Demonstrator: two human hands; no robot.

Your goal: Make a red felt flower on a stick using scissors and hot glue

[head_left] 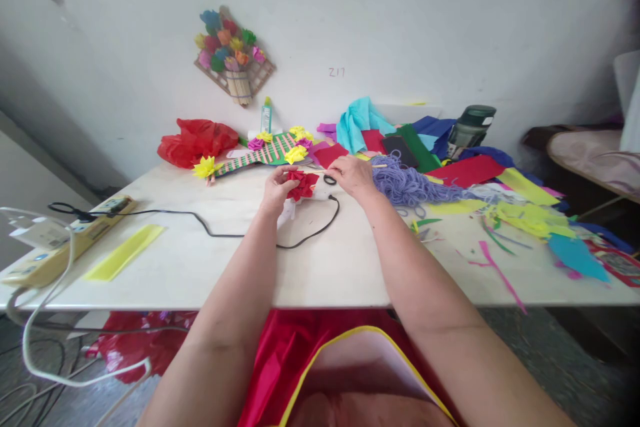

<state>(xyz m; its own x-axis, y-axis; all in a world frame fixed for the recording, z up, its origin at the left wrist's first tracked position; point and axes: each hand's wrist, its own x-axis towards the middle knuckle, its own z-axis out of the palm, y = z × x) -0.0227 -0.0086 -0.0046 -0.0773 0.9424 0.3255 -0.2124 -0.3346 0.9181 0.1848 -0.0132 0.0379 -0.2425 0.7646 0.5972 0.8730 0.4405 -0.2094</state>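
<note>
My left hand (278,188) is closed, with its thumb and fingers pinching a red crepe-paper flower (301,184). My right hand (353,175) is closed on a thin wooden stick (379,166), whose far end sticks out to the right. The stick's other end runs toward the flower; whether they touch I cannot tell. Under the flower lies a white glue gun (287,215), partly hidden, with a black cord. A black scissor-like loop (330,180) shows between my hands. Just behind them is a fan-shaped board (260,155) with slats and yellow and purple paper flowers.
Purple yarn (420,183) and coloured paper sheets (470,171) cover the right side. A dark bottle (471,130) stands behind. At left are a red plastic bag (196,142), a yellow strip (125,253) and a power strip (65,247). The cord (220,235) crosses the table (330,280).
</note>
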